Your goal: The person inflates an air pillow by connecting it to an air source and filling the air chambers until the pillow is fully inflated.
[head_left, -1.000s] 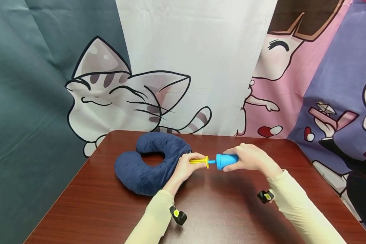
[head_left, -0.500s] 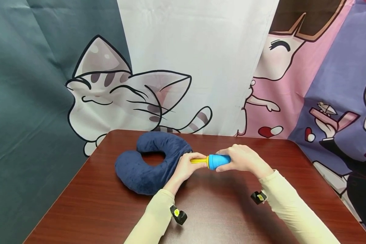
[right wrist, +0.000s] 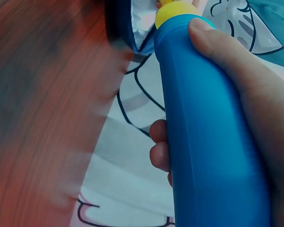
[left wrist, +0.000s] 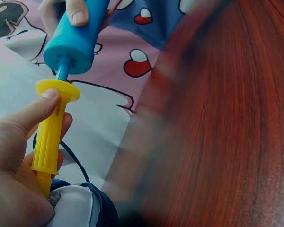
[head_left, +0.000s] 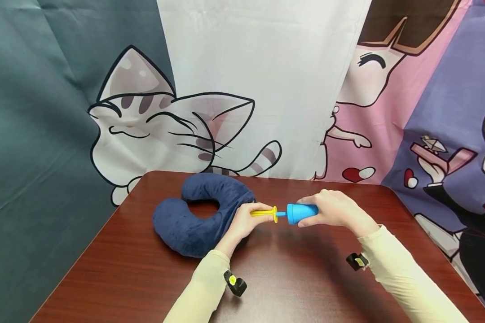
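A hand air pump lies sideways between my hands, with a blue barrel (head_left: 301, 214) and a ribbed yellow end (head_left: 262, 213). My left hand (head_left: 245, 220) grips the yellow end, its thumb up by the round flange in the left wrist view. My right hand (head_left: 332, 208) is wrapped round the blue barrel. A short blue rod (left wrist: 63, 69) shows between the two parts. Beside my left hand lies a navy U-shaped neck pillow (head_left: 194, 237). The yellow tip (left wrist: 43, 182) meets a whitish part at the pillow's end; the exact joint is hidden by my hand.
Both hands are above a reddish-brown wooden table (head_left: 291, 278). Behind it hangs a printed cloth (head_left: 262, 89) with a cartoon cat and figure. A small black camera sits on each wrist.
My right hand pushed the blue barrel left against the yellow flange, then drew it back right, so the rod shows again. My left hand and the pillow have stayed almost still.
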`<action>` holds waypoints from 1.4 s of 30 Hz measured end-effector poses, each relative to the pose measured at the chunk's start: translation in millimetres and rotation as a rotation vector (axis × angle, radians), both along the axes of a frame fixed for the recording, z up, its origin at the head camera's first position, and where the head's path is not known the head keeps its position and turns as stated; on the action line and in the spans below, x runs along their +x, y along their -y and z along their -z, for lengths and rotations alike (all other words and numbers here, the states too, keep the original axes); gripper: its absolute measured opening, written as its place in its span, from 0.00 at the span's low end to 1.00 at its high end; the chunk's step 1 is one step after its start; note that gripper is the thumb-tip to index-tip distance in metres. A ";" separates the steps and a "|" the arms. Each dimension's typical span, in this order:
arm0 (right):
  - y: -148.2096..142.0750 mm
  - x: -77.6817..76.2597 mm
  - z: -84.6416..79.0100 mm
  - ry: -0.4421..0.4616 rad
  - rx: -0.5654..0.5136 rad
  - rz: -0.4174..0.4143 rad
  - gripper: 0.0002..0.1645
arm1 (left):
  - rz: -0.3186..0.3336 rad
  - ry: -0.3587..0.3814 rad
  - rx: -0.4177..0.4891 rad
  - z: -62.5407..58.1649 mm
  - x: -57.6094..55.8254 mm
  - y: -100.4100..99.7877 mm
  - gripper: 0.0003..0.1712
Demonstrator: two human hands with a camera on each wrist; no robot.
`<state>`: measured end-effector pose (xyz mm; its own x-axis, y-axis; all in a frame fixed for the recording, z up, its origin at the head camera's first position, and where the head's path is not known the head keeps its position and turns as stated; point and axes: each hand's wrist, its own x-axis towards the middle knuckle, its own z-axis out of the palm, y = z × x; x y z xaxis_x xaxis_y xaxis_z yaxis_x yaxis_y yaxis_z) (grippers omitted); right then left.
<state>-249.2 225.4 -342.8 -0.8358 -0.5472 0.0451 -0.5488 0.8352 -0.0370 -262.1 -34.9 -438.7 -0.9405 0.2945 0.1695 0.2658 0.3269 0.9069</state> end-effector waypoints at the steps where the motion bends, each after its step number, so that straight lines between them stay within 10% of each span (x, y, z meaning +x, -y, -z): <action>1: -2.4 0.9 -0.6 0.003 0.000 0.005 0.40 | 0.003 -0.001 0.004 0.5 0.0 0.2 0.18; 42: -85.1 22.7 -28.3 -0.033 -0.030 0.087 0.42 | 0.012 0.003 0.067 3.7 -0.6 1.3 0.17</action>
<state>-226.5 310.6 -314.5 -0.8780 -0.4705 0.0881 -0.4754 0.8786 -0.0456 -262.7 -36.1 -442.3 -0.9375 0.2936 0.1868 0.2669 0.2619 0.9275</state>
